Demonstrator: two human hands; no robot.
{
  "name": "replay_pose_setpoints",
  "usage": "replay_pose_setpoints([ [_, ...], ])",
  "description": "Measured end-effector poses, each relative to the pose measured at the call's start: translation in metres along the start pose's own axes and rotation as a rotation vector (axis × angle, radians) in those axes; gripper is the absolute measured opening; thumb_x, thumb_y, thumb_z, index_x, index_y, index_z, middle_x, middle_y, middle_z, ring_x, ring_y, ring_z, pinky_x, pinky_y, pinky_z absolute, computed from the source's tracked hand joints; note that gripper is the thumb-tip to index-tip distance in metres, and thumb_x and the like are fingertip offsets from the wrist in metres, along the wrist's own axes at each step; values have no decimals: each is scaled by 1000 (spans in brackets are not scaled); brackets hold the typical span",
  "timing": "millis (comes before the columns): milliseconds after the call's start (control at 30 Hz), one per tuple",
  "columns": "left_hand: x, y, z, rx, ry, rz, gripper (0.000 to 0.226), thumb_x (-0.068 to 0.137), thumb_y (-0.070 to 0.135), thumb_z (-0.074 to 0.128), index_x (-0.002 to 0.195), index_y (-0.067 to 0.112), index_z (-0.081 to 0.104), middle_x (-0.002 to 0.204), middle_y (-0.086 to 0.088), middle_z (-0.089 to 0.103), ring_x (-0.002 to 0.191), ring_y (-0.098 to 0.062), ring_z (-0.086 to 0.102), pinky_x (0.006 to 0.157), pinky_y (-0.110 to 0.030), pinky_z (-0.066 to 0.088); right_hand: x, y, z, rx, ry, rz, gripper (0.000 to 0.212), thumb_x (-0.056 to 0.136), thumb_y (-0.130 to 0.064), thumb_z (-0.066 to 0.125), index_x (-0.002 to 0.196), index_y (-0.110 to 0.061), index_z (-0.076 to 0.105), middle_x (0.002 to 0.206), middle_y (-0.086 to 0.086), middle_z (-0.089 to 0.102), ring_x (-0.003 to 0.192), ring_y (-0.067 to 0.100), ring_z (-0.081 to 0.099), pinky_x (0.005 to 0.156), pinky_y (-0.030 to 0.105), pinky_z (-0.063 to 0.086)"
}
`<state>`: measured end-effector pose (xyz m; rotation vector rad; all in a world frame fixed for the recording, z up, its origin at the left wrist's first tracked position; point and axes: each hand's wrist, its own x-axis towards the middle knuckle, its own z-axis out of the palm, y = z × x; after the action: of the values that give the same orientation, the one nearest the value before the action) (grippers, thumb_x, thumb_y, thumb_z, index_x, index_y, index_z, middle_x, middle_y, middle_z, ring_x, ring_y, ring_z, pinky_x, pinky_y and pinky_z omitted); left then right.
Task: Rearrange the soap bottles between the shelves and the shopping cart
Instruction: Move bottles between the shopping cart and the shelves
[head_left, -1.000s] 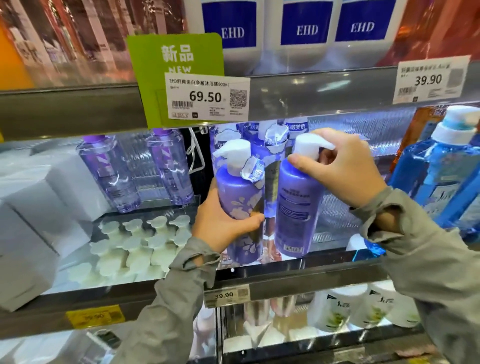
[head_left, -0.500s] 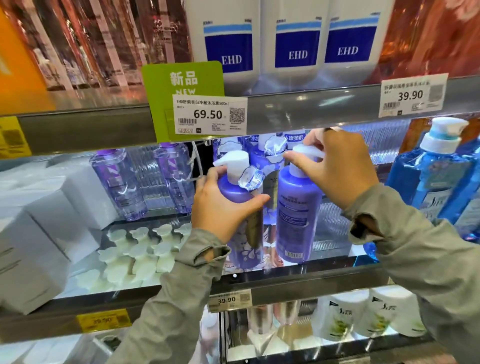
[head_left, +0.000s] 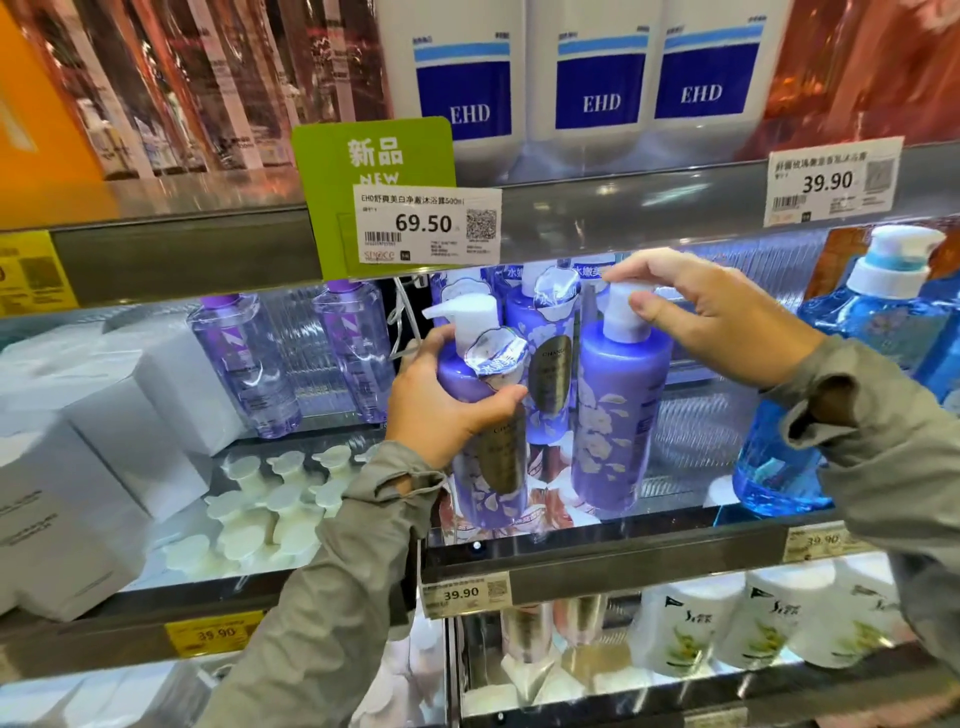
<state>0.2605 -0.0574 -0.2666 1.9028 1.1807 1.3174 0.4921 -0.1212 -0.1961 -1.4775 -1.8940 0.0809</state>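
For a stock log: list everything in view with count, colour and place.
purple pump bottles: three, purple, white pumps, middle shelf centre
lilac bottles: two, clear lilac, left of those
boxes: several, white, middle shelf far left
small caps: a cluster, white, before the lilac bottles
blue pump bottle: at least one, blue, middle shelf right
EHD bottles: three, white with blue labels, top shelf
green-labelled bottles: about three, white, below the middle shelf, right
NEW sign: one, green, top shelf edge
price tags: several, white or yellow, shelf edges
left hand: grips the left purple bottle
right hand: pinches the pump of the right purple bottle
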Motion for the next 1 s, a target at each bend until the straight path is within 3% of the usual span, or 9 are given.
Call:
replay_pose_setpoints([
  [167, -1, -4, 1, -41, -6, 24, 90, 39, 60, 69, 118, 18, 56, 111, 4, 54, 105, -12, 54, 91, -15, 39, -6, -5, 25, -268, 255, 39, 51, 79, -60, 50, 110, -23, 63, 99, -1, 43, 103, 26, 40, 88, 28, 27],
  [267, -1, -5, 1, -60, -12, 27, 89, 39, 59, 69, 117, 19, 56, 111, 7, 55, 104, -9, 54, 91, -11, 40, -6, -9, 31, -215, 354, 96, 34, 83, -42, 67, 108, -19, 66, 99, 5, 37, 98, 30, 43, 82, 17, 22],
  [333, 0, -5, 1, -76, -17, 29, 84, 39, 58, 70, 114, 24, 55, 106, 17, 52, 102, -7, 53, 87, -4, 38, -3, -11, 31, -145, 375, 88, 25, 83, -27, 71, 105, -15, 68, 96, 7, 39, 81, 25, 45, 74, 13, 24],
  [433, 0, -5, 0, -103, -36, 38, 77, 40, 58, 70, 109, 30, 53, 103, 27, 48, 99, -4, 53, 83, 0, 36, -4, -7, 29, -167, 340, -1, 19, 84, -16, 70, 102, -12, 69, 86, 7, 45, 72, 22, 45, 69, 21, 33],
  [500, 0, -5, -1, -114, -51, 50, 68, 41, 57, 70, 103, 37, 51, 101, 28, 47, 94, 6, 53, 80, 1, 36, -6, -2, 19, -22, 276, -38, 18, 84, -9, 68, 101, -15, 69, 91, 5, 52, 82, 15, 53, 78, 21, 45],
  [600, 0, -6, -1, -143, -52, 64, 66, 41, 55, 70, 100, 39, 48, 100, 25, 48, 92, 18, 49, 79, 4, 33, -9, 2, 4, 253, 102, -72, 26, 87, 2, 61, 100, -20, 65, 108, 3, 62, 103, 6, 58, 87, 15, 43],
  [800, 3, -12, -1, -165, -91, 26, 88, 40, 51, 76, 119, 21, 51, 116, 5, 48, 110, -9, 50, 96, -7, 36, -9, 10, 1, 470, -31, -28, 32, 92, 8, 48, 103, -19, 62, 122, -8, 62, 124, 6, 51, 106, 33, 40],
  [900, 4, -13, -2, -200, -134, 23, 87, 41, 47, 79, 119, 22, 49, 115, 7, 48, 111, -12, 52, 96, -10, 39, -7, 16, 6, 590, -39, -22, 30, 92, 6, 46, 106, -17, 60, 119, -14, 64, 124, 5, 51, 102, 26, 42],
  [1000, 6, -14, -3, -225, -140, 23, 79, 42, 44, 80, 112, 27, 49, 116, 3, 51, 109, -12, 53, 95, -11, 40, -5, 19, 11, 782, -59, 12, 30, 88, 2, 47, 112, -13, 57, 123, -3, 62, 122, 11, 52, 97, 25, 45],
])
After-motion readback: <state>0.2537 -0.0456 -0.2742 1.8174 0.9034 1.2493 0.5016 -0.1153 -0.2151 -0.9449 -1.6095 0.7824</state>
